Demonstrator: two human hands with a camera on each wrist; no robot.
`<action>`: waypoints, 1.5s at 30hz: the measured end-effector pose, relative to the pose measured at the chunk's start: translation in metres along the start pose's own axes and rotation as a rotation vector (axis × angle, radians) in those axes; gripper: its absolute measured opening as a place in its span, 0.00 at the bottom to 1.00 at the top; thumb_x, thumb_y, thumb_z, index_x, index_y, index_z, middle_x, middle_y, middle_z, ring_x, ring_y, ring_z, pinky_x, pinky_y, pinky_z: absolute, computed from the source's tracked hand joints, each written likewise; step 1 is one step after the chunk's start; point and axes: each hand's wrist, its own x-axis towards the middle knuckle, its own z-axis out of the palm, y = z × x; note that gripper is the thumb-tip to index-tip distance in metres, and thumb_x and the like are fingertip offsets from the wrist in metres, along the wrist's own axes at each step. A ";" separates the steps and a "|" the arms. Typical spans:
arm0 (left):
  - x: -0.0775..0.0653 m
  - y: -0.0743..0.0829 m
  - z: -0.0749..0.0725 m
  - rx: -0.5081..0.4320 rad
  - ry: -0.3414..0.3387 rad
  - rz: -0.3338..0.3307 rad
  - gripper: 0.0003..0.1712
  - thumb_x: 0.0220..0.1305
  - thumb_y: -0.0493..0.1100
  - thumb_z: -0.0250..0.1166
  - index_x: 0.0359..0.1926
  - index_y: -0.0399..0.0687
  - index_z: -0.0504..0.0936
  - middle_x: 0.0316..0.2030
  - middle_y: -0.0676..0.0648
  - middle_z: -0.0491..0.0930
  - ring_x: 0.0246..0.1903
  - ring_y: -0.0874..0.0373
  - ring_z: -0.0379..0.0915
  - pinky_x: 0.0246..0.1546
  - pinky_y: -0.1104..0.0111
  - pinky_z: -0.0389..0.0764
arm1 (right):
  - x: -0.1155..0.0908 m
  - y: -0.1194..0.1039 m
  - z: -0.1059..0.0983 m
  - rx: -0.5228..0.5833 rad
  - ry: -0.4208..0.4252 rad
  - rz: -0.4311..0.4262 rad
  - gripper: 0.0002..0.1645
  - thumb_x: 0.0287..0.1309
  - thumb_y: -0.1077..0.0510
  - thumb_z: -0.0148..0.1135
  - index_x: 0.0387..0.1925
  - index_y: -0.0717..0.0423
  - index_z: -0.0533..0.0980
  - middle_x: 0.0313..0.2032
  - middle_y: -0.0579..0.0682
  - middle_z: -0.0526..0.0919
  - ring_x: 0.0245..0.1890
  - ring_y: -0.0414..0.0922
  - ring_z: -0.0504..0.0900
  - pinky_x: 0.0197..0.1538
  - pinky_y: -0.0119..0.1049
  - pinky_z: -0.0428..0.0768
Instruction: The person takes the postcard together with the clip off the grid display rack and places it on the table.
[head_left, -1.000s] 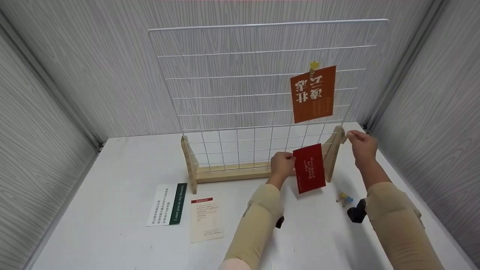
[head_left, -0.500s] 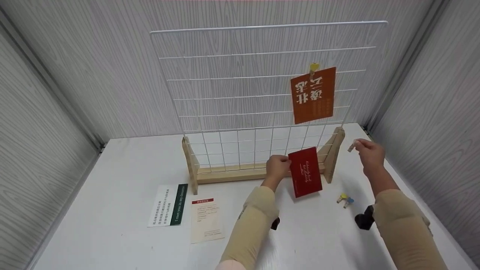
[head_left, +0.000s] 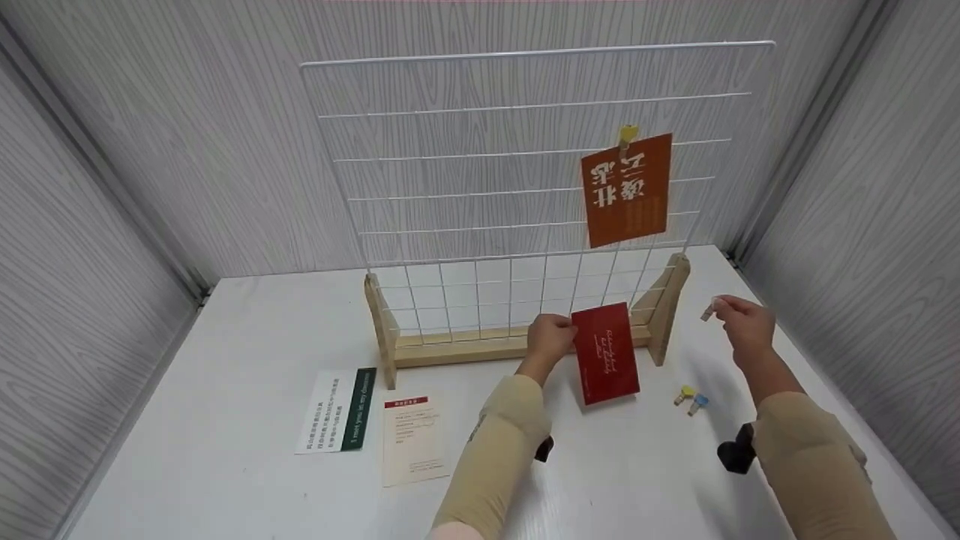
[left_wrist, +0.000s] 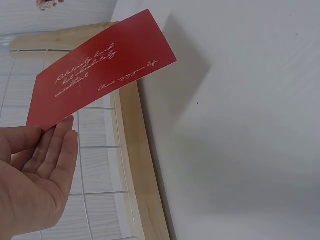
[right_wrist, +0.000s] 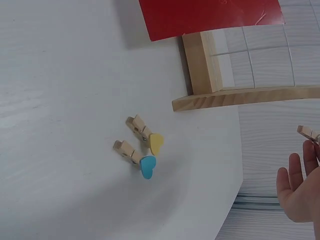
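A red card [head_left: 606, 354] with white script is pinched at its left edge by my left hand [head_left: 550, 339], in front of the rack's lower right part. In the left wrist view the thumb and fingers grip the card's [left_wrist: 100, 70] corner. To the right of the rack, my right hand [head_left: 746, 326] pinches a small wooden clothespin [head_left: 707, 312]; the right wrist view shows only part of that clothespin [right_wrist: 307, 132]. Below it on the table lie a clothespin with a yellow heart [head_left: 684, 394] and one with a blue heart [head_left: 698, 404].
The white wire grid rack [head_left: 510, 195] stands in a wooden base [head_left: 457, 349]. An orange card [head_left: 628, 191] hangs on it from a yellow-heart clothespin [head_left: 627, 136]. At the left, a white and green card [head_left: 335, 410] and a cream card [head_left: 415, 441] lie on the table.
My right hand has moved away from the rack's right post, down and toward me, with the clothespin. My left hand has brought the red card slightly left and down.
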 end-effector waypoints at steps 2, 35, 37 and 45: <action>0.000 -0.002 -0.001 -0.007 -0.005 -0.016 0.11 0.54 0.35 0.58 0.38 0.35 0.79 0.31 0.46 0.78 0.26 0.61 0.73 0.25 0.74 0.74 | -0.016 -0.013 0.003 -0.065 0.028 0.002 0.21 0.51 0.51 0.59 0.41 0.63 0.75 0.28 0.42 0.76 0.32 0.37 0.71 0.37 0.32 0.69; -0.006 -0.045 -0.041 -0.191 -0.177 -0.186 0.11 0.54 0.31 0.56 0.40 0.31 0.76 0.22 0.44 0.78 0.18 0.58 0.74 0.22 0.68 0.76 | -0.042 0.001 -0.020 -0.095 -0.095 0.141 0.23 0.54 0.53 0.55 0.44 0.69 0.71 0.25 0.40 0.75 0.28 0.34 0.74 0.49 0.44 0.66; -0.007 -0.048 -0.044 -0.185 -0.184 -0.195 0.11 0.54 0.31 0.56 0.39 0.31 0.76 0.23 0.43 0.78 0.18 0.58 0.74 0.22 0.68 0.76 | -0.041 0.004 -0.022 -0.122 -0.095 0.159 0.23 0.53 0.52 0.56 0.43 0.68 0.71 0.26 0.41 0.75 0.28 0.34 0.74 0.48 0.42 0.68; -0.005 -0.063 -0.062 -0.220 -0.194 -0.269 0.09 0.53 0.31 0.56 0.36 0.30 0.77 0.23 0.42 0.78 0.18 0.57 0.74 0.24 0.66 0.76 | -0.028 0.026 -0.034 -0.173 -0.086 0.201 0.22 0.54 0.51 0.55 0.43 0.66 0.73 0.27 0.44 0.75 0.29 0.36 0.74 0.40 0.38 0.72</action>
